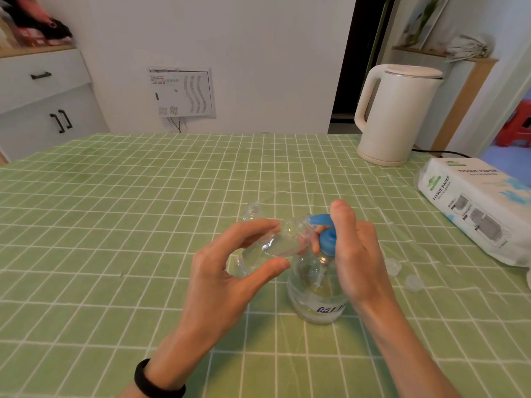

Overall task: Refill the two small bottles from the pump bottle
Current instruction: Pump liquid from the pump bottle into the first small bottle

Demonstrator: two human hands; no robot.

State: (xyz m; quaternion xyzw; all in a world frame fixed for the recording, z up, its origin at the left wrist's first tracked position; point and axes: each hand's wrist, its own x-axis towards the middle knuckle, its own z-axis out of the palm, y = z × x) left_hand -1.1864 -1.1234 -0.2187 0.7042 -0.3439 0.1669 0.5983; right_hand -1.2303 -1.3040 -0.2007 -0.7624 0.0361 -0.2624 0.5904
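The left hand (230, 265) holds a small clear bottle (270, 245) tipped on its side, w/ thumb below and fingers on top. Its open mouth points at the blue pump top (326, 232). The right hand (359, 254) sits on the pump bottle (316, 294), thumb up by the blue top, fingers curled round it from behind. The pump bottle stands on the green check surface (115, 225), some clear liquid in the bottom. A 2nd small bottle (253, 211) stands w/ no cap, just behind the hands. Two small clear caps (393, 266) lie right of the pump bottle. Far right: a white kettle (393, 116) & a pack of tissue paper (474, 208). Black band (156, 383) on the left wrist.
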